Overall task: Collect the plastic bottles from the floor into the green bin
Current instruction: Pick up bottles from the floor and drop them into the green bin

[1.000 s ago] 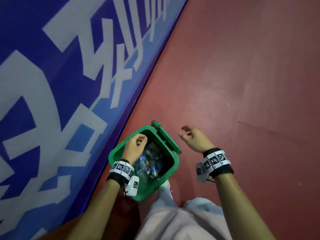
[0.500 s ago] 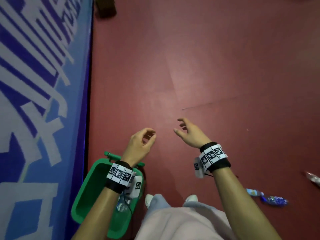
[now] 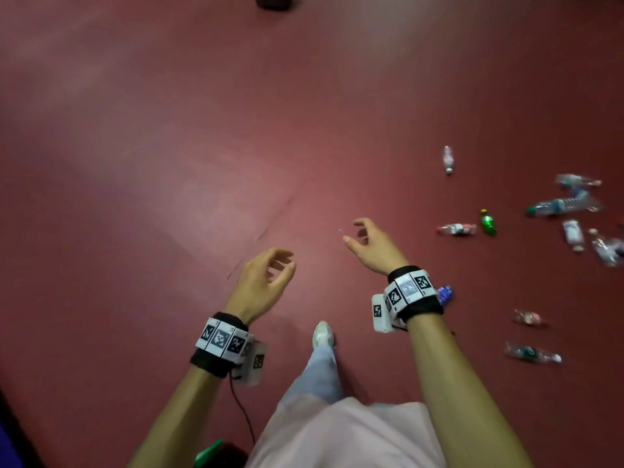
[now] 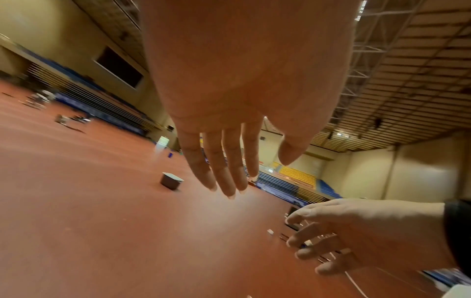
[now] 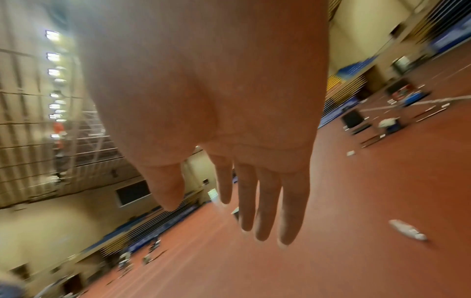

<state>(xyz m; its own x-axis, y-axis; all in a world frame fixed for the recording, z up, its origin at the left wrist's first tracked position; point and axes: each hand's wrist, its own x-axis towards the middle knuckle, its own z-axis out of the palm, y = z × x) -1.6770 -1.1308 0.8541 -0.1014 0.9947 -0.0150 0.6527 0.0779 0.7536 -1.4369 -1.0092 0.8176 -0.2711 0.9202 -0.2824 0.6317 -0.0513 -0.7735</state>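
Our left hand [image 3: 260,282] and right hand [image 3: 373,246] both empty, fingers loosely spread, plastic bottles [image 3: 456,228] scattered on the red floor [image 3: 169,146] beyond our right fingertips, green bin [image 3: 207,454] behind our left wrist, contents hidden.

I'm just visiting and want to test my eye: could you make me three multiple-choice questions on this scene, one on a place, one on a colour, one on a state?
1. Where do most plastic bottles lie?
A. on the floor to the person's right
B. on a table
C. in the person's arms

2. What colour is the floor?
A. grey
B. dark red
C. yellow

3. What are the hands doing?
A. each grips a bottle
B. both press on the floor
C. both are empty

Answers:
1 A: the plastic bottles lie scattered right of the right hand.
2 B: the floor is dark red.
3 C: the left hand and right hand hold nothing, fingers loose.
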